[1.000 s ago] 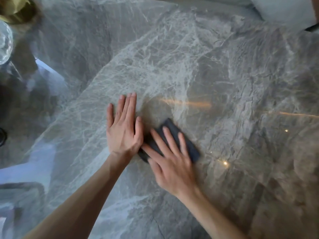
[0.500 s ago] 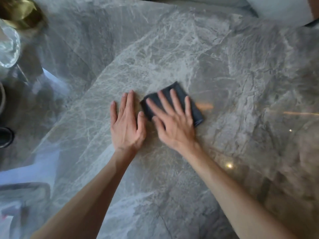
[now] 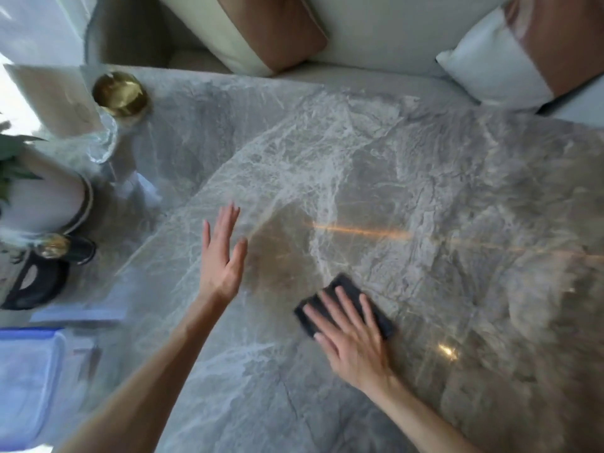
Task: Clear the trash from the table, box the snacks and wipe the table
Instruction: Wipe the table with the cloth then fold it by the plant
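A dark folded cloth (image 3: 340, 286) lies flat on the grey marble table (image 3: 425, 191), right of centre and towards me. My right hand (image 3: 351, 335) presses flat on it with the fingers spread, covering most of it. To the left, my left hand (image 3: 222, 253) rests flat on bare marble, fingers straight and together, holding nothing. The two hands are apart. A clear box with a blue lid (image 3: 26, 384) sits at the left edge, its contents blurred.
At the far left stand a gold bowl (image 3: 119, 93), a clear glass piece (image 3: 104, 142), a white plant pot (image 3: 42, 197) and dark round objects (image 3: 36, 282). A sofa with cushions (image 3: 271, 31) runs behind the table's far edge.
My right hand has slid the cloth back towards me and to the right, away from the left hand. The view has tilted up, bringing the sofa and the left-side objects in.
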Available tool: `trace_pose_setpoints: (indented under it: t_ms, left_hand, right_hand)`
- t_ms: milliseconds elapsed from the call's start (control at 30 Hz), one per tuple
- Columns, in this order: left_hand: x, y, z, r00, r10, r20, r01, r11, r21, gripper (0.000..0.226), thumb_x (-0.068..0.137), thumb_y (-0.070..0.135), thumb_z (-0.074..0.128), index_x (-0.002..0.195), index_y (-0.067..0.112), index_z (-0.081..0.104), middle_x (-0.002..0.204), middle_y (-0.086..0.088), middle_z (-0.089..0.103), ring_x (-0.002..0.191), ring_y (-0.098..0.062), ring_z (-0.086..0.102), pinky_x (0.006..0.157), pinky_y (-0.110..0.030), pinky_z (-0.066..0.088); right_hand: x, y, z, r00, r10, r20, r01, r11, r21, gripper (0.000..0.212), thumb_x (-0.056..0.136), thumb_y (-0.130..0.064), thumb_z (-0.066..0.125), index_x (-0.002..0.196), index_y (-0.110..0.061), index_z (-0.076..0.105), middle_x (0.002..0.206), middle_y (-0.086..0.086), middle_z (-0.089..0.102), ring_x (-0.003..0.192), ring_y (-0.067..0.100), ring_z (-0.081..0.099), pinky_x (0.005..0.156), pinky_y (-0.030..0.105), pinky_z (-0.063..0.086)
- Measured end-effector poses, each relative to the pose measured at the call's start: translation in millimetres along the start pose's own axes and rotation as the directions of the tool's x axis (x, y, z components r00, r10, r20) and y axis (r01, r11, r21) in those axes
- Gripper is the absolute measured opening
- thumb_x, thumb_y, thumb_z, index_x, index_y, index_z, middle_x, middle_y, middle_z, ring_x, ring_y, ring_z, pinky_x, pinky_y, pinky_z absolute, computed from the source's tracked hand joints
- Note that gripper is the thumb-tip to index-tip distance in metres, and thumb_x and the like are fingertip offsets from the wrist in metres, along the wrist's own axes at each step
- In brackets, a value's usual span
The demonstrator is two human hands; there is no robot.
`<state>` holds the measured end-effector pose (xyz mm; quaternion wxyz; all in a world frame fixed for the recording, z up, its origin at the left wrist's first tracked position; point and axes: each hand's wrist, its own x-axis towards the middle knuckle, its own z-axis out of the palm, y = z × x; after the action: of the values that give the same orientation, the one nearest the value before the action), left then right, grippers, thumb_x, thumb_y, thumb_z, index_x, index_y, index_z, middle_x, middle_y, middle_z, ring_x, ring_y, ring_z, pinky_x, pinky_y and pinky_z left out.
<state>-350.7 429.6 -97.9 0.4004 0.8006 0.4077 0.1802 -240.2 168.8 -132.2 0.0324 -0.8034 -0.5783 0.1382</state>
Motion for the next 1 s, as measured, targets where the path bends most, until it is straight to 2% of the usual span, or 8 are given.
trace_pose_setpoints:
  t_ms: [100,233,367,500,633,800,900,1000]
  left_hand:
    - [-41.0,-8.7,-12.7,0.999,-0.045,-0.006,0.046,0.986,0.163,0.060,0.092,0.048,0.027,0.148,0.026,0.031,0.150,0.016,0.019,0.140,0.017,-0.004,0.120,-0.025,-0.010]
    - [-67.5,-33.2,-13.1,0.980,-0.196,0.019,0.190,0.966,0.178,0.072,0.085,0.054,0.021,0.148,0.021,0.031,0.156,0.002,0.028,0.143,-0.001,0.004,0.121,-0.029,-0.006]
    - [-47.7,-45.5,-16.3,0.981,-0.179,0.070,0.162,0.966,0.200,0.066,0.090,0.047,0.019,0.151,0.020,0.019,0.160,0.003,0.012,0.143,-0.002,-0.007,0.121,-0.029,-0.005]
    - [-18.9,-61.0,-10.5,0.984,-0.130,0.118,0.071,0.908,0.412,0.066,0.089,0.050,0.002,0.151,0.025,-0.002,0.159,0.005,-0.010,0.146,-0.013,-0.019,0.120,-0.033,-0.013]
    - [-20.1,-76.5,-0.3,0.994,-0.108,0.032,0.071,0.824,0.562,0.060,0.097,0.043,0.013,0.153,0.021,0.008,0.161,-0.004,0.002,0.148,-0.019,-0.012,0.120,-0.038,-0.005]
    - [-18.2,-72.4,-2.5,0.990,-0.133,0.040,0.085,0.808,0.583,0.059,0.097,0.039,0.027,0.151,0.016,0.019,0.160,-0.010,0.016,0.148,-0.025,0.007,0.119,-0.044,0.010]
    - [-18.4,-73.1,-6.6,0.986,-0.140,0.089,0.062,0.807,0.587,0.060,0.097,0.040,0.025,0.151,0.015,0.019,0.160,-0.010,0.015,0.149,-0.023,-0.006,0.119,-0.042,0.006]
    - [-16.2,-73.6,-11.4,0.973,-0.169,0.155,0.053,0.824,0.564,0.061,0.098,0.043,0.021,0.152,0.015,0.015,0.160,-0.010,0.008,0.147,-0.021,-0.016,0.119,-0.042,-0.001]
  right_hand:
    - [38.1,29.4,-10.9,0.951,0.306,-0.037,-0.306,0.952,-0.018,0.054,0.097,-0.054,0.031,0.149,-0.039,0.025,0.159,-0.005,0.023,0.147,0.025,0.022,0.117,0.057,0.016]
    - [126.2,41.7,-24.9,0.821,0.565,-0.081,-0.557,0.825,0.096,0.064,0.089,-0.060,0.021,0.149,-0.038,0.025,0.159,0.001,0.025,0.148,0.029,0.017,0.115,0.061,0.012]
    - [193.8,10.2,-25.5,0.916,0.400,-0.046,-0.395,0.915,0.089,0.064,0.089,-0.060,0.023,0.150,-0.040,0.018,0.161,-0.001,0.017,0.150,0.027,0.007,0.118,0.058,0.002]
    - [208.1,-49.5,-10.6,0.986,0.149,-0.075,-0.147,0.989,0.036,0.056,0.093,-0.052,0.031,0.148,-0.039,0.027,0.158,-0.004,0.027,0.148,0.025,0.018,0.118,0.055,0.011]
    - [179.5,-63.9,-3.1,0.994,0.066,-0.084,-0.065,0.998,0.010,0.052,0.097,-0.049,0.034,0.148,-0.040,0.026,0.159,-0.007,0.025,0.149,0.020,0.015,0.119,0.051,0.015]
    - [99.3,-77.0,3.7,0.998,-0.049,-0.037,0.051,0.998,0.047,0.050,0.100,-0.042,0.039,0.147,-0.043,0.026,0.158,-0.012,0.024,0.149,0.015,0.015,0.120,0.044,0.016]
    - [44.3,-61.0,6.0,0.994,-0.111,-0.023,0.112,0.993,0.038,0.050,0.098,-0.035,0.048,0.145,-0.043,0.033,0.156,-0.013,0.030,0.147,0.014,0.022,0.117,0.042,0.025]
    - [7.7,-33.8,4.1,0.999,-0.041,0.036,0.039,0.998,0.046,0.070,0.087,-0.016,0.065,0.144,-0.043,0.035,0.153,-0.013,0.035,0.145,0.013,0.027,0.116,0.037,0.028]
